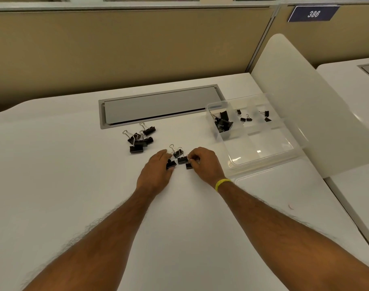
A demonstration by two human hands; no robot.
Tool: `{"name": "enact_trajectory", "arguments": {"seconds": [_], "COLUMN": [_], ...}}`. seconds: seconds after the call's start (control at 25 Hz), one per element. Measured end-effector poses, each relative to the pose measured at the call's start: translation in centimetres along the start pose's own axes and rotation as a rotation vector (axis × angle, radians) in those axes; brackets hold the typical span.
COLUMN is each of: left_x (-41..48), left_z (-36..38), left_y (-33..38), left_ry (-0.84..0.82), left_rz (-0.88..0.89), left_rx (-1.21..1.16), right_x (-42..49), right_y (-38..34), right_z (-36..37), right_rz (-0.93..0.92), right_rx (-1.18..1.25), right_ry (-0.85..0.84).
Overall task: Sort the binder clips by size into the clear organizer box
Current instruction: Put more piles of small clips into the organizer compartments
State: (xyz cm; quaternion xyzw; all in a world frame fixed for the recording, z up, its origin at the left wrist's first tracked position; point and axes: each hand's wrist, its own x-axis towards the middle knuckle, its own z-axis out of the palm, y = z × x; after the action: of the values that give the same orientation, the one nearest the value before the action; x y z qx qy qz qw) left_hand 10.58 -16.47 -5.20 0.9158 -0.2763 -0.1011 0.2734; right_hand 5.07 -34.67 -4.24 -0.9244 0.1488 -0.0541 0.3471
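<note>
A: Where are the hands?
B: Mid-desk (74, 164). My left hand (156, 172) curls its fingers round one black clip (171, 164); my right hand (204, 164) pinches a second clip (189, 165) just beside it.
A: And the rest?
B: Larger clips (140, 138) lie heaped farther left. The organizer box (263, 143) stands open to my right, sorted clips (222, 121) in three far compartments.
</note>
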Motion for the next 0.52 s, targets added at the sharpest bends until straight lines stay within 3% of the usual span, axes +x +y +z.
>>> {"name": "enact_trajectory", "arguments": {"seconds": [0.12, 0.28, 0.52], "left_x": [-0.5, -0.8, -0.7], "left_z": [-0.1, -0.1, -0.2], "left_y": [-0.3, 0.1, -0.2], "left_ry": [0.029, 0.033, 0.03], "left_rz": [0.008, -0.007, -0.029], "left_rx": [-0.018, -0.047, -0.066], "right_x": [-0.1, 0.6, 1.1], "right_y": [0.2, -0.3, -0.8], "right_z": [-0.1, 0.5, 0.5], "right_rz": [-0.011, -0.035, -0.044], "right_rx": [-0.002, -0.208, -0.157], "right_ry": [0.065, -0.128, -0.107]}}
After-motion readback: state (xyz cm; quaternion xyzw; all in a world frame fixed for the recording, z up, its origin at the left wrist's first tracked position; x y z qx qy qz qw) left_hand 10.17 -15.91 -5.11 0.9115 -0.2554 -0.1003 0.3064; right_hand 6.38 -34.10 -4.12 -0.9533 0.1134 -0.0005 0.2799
